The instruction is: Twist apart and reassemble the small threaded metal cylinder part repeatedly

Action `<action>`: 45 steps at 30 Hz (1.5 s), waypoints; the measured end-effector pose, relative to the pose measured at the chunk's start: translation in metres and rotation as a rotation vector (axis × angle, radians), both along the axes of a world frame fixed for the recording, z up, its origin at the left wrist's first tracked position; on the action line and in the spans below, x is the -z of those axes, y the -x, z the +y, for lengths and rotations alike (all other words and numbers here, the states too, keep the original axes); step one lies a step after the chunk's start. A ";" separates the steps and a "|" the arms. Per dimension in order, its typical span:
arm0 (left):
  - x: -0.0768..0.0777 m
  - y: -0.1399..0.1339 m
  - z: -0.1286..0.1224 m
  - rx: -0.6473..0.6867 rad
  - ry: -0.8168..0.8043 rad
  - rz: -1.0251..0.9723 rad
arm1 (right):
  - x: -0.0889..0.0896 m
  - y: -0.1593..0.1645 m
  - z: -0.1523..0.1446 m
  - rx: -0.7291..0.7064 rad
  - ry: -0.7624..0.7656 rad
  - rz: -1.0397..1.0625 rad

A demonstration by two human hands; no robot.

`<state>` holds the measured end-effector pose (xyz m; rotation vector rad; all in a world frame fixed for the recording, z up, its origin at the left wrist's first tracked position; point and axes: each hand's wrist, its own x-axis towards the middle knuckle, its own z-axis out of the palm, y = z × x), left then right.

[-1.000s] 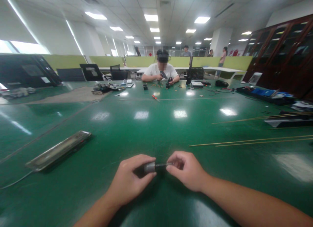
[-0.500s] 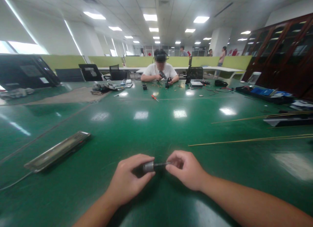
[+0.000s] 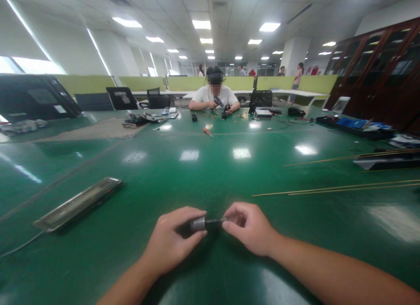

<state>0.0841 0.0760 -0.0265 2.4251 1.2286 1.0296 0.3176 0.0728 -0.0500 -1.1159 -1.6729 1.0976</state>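
Bench: green, glossy, carries everything; bare stretch [image 3: 210, 173] ahead of the hands.
Co-worker: far side of the bench [image 3: 227, 94], has a dark drill-like tool [image 3: 218, 101] up; well apart from this work.
Brass rods: long, thin, lying off to the right [image 3: 328, 191], untouched.
Corded bar: lies slantwise on the left [image 3: 78, 203], cord running off toward the left edge; untouched.
Left hand: thumb and fingers clamped round the cylinder [image 3: 177, 235], gap showing behind it at the palm.
Right hand: fingertips pinched on the shaft's free end [image 3: 251, 229]; tip itself hidden, so can't tell what's on it.
Screwdriver: red handle, out toward the co-worker [image 3: 206, 131], well beyond reach of either grip.
Cylinder: silver [image 3: 198, 224], low centre, just above the bench by the look of it, roughly level. Step, my read: left side steadies, right side works the shaft end.
Shaft: dark, thin [image 3: 214, 221], spans between the hands. Next move calls for both ends kept in line, firm left hold, light fingertip control right.
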 end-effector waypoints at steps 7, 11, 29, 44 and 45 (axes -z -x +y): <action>0.001 0.001 0.000 0.004 -0.014 -0.010 | -0.001 0.000 0.000 0.008 -0.003 0.003; 0.000 0.002 0.000 0.011 -0.015 -0.014 | -0.001 0.000 0.000 0.011 0.007 0.018; -0.002 0.004 0.001 -0.027 -0.015 -0.010 | 0.000 -0.001 0.001 0.057 -0.016 0.040; 0.002 0.002 -0.002 -0.035 0.102 0.067 | 0.000 0.001 0.000 0.059 -0.018 0.062; 0.002 0.003 0.000 -0.047 0.103 0.067 | -0.001 0.001 0.000 0.059 -0.028 0.059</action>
